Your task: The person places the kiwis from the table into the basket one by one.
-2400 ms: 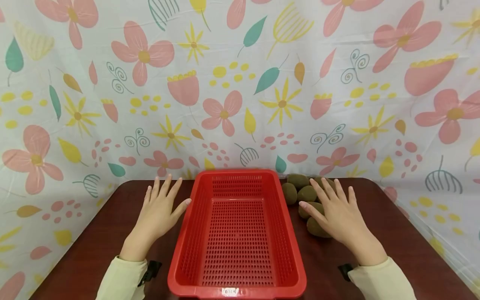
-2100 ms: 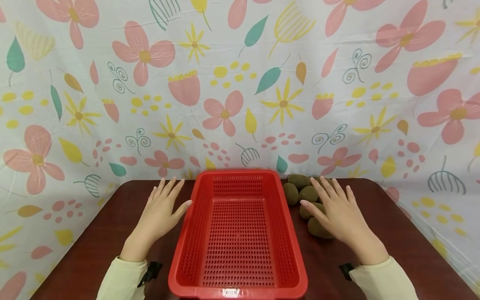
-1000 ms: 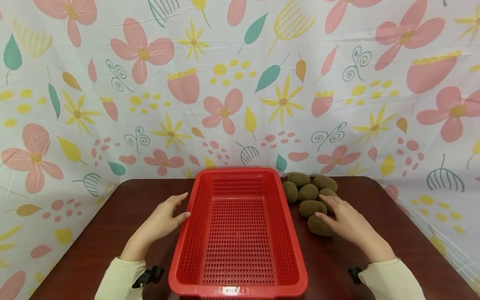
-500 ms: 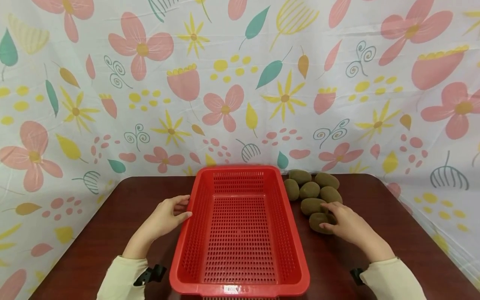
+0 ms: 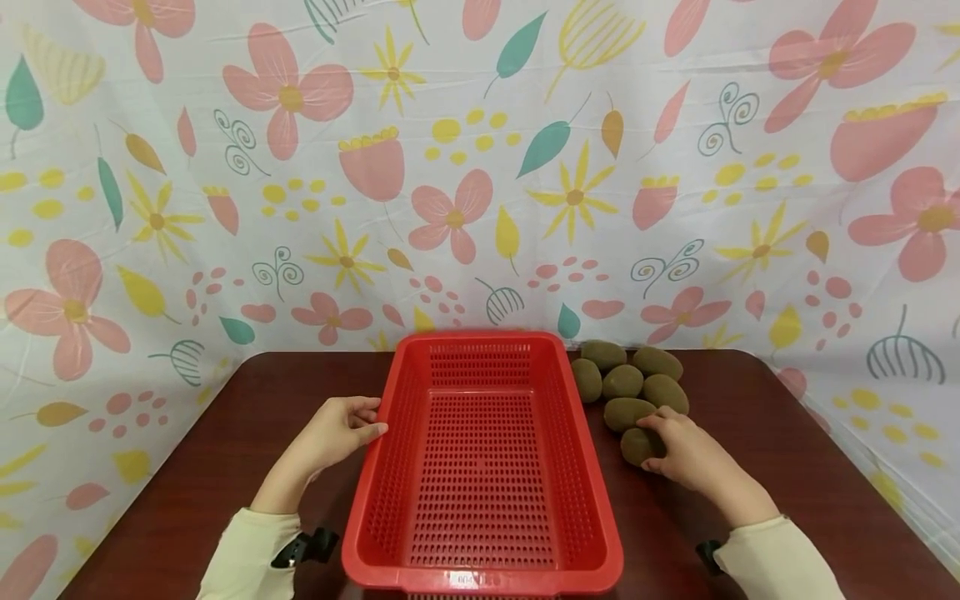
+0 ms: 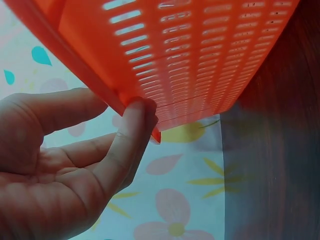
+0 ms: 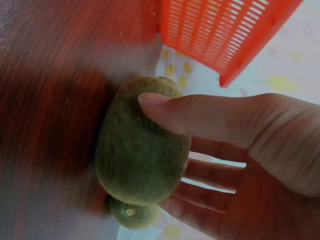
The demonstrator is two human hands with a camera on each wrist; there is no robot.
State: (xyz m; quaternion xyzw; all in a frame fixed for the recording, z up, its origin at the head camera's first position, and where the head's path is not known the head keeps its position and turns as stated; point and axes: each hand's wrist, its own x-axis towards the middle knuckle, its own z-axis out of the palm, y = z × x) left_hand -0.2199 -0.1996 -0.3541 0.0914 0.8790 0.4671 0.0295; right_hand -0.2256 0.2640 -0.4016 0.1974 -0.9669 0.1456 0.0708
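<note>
A red perforated plastic basket (image 5: 480, 579) sits mid-table in the head view. My left hand (image 5: 337, 429) pinches its left rim, with the thumb on one side and curled fingers against the slotted wall (image 6: 190, 55) in the left wrist view. To the right of the basket, my right hand (image 5: 686, 450) grips the nearest kiwi (image 5: 637, 447). Seen from the right wrist, the thumb presses on this fuzzy brown kiwi (image 7: 142, 150) and the other fingers pass behind it; their tips are hidden. Several more kiwis (image 5: 622, 382) lie in a cluster just beyond.
The dark reddish-brown table (image 5: 277, 387) ends at the back against a white curtain (image 5: 480, 125) printed with flowers and leaves. A small white label (image 5: 465, 579) is on the basket's front rim. Black wrist straps (image 5: 307, 547) show at both sleeves.
Both hands were spread flat. The left fingers have curled onto the basket rim. My right hand has lowered toward me and closed on the nearest kiwi, uncovering the kiwis behind it.
</note>
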